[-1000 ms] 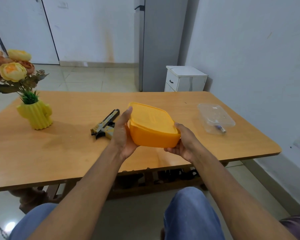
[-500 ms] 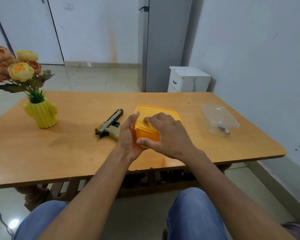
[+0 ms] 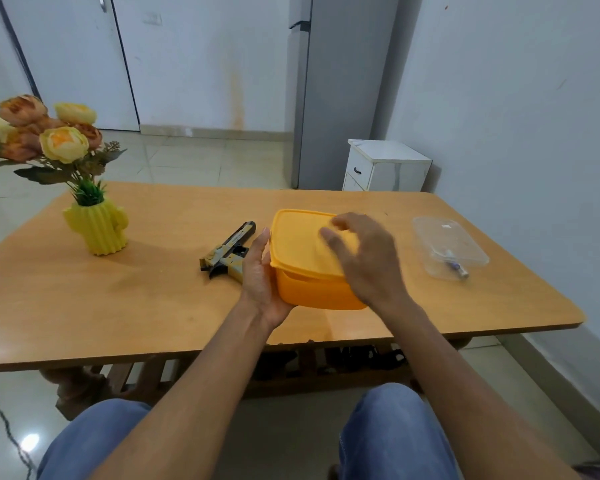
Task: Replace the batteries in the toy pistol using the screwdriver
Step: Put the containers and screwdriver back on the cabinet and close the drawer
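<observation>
- Sitting at a light-brown wooden table (image 3: 84,306), a person steadies one orange rectangular plastic box (image 3: 321,292) with its orange lid (image 3: 302,242) on.
- No brand, label or writing can be read on any item.
- One left hand (image 3: 258,275) lies flat against the box's left side, fingers straight and together, pressed to the wall rather than wrapped round it.
- One right hand (image 3: 364,258) hangs over the lid with fingers spread and curled; motion blur smears the fingertips (image 3: 328,233), so contact with the lid cannot be told.
- One tan-and-black toy pistol (image 3: 227,252) lies on the table just left of the left hand, its grip partly hidden behind that hand.
- One clear, shallow plastic container (image 3: 447,247) sits well to the right, holding a small cylindrical item (image 3: 458,270) too small to identify.
- The orange box's contents are hidden by lid and walls.
- One yellow ribbed cactus-shaped vase (image 3: 97,226) of orange and yellow flowers (image 3: 49,136) stands at far left, blooms cut off by the frame edge.
- Two blue-jeaned knees (image 3: 392,431) show below.
</observation>
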